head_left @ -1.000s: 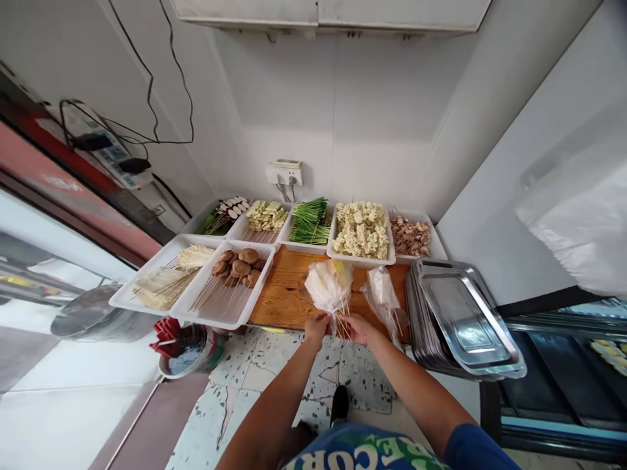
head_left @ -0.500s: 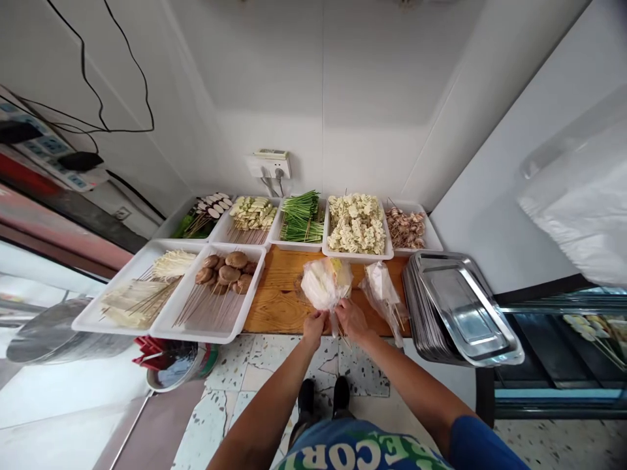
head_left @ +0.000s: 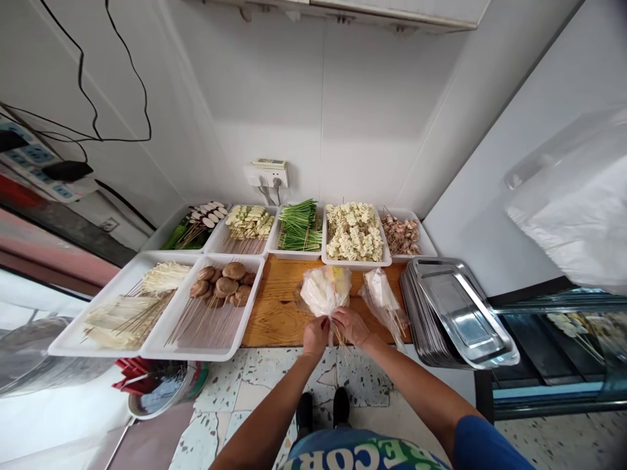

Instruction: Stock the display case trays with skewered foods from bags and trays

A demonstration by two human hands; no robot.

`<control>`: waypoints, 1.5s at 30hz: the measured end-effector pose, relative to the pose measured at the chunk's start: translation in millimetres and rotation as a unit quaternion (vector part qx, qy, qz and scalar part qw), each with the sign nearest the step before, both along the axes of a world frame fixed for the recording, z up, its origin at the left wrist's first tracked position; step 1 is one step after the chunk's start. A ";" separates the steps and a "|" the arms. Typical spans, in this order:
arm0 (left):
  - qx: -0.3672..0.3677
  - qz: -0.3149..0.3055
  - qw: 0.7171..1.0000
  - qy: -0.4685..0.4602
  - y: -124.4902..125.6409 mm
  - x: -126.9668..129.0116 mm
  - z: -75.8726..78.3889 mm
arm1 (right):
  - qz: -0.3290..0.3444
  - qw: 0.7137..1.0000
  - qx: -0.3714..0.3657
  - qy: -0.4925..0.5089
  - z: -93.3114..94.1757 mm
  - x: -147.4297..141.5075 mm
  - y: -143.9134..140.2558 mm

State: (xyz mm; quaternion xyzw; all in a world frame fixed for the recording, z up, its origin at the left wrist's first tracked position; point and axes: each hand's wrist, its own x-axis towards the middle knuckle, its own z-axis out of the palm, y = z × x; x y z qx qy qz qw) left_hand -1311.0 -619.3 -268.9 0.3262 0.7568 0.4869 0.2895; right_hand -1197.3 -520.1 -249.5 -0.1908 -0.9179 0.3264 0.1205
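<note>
**Left hand [head_left: 316, 335] and right hand [head_left: 353, 326] meet at the neck of the skewer bag [head_left: 321, 290]**

In the head view, we find the skewer bag just below the centre of the frame, lying on the wooden table [head_left: 277, 307] near its front edge. We see the left hand's fingers pinched on the bag's gathered neck and the right hand's fingers clamped on it from the other side. Thin sticks [head_left: 341, 338] poke out below, towards the bottom of the frame.

Against half a second ago, we notice the fingertips are closer together, almost touching; a second ago the right hand was lower, beside the sticks. The bag stays in nearly the same spot. Our view has shifted too: the edge of the wall cabinet [head_left: 392, 12] shows again at the top of the frame.

Just right of the bag we see a second bag [head_left: 381, 290], untouched, then the stacked metal trays [head_left: 455, 313]. The mushroom tray [head_left: 210, 326] sits left of centre, and the cauliflower tray [head_left: 356, 263] stands above the skewer bag.
</note>
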 end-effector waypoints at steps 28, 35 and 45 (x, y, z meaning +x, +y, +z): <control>0.018 0.132 0.933 -0.335 12.8 -47.2 5.5 | -0.107 0.962 -0.250 0.007 0.7 0.5 8.6; 0.022 0.032 0.969 -0.243 3.5 -32.6 9.7 | -0.165 0.922 -0.349 0.009 21.1 -13.6 6.5; -0.122 0.039 0.967 0.220 -21.5 -48.1 4.9 | -0.145 0.974 -0.169 -0.035 9.5 18.1 22.1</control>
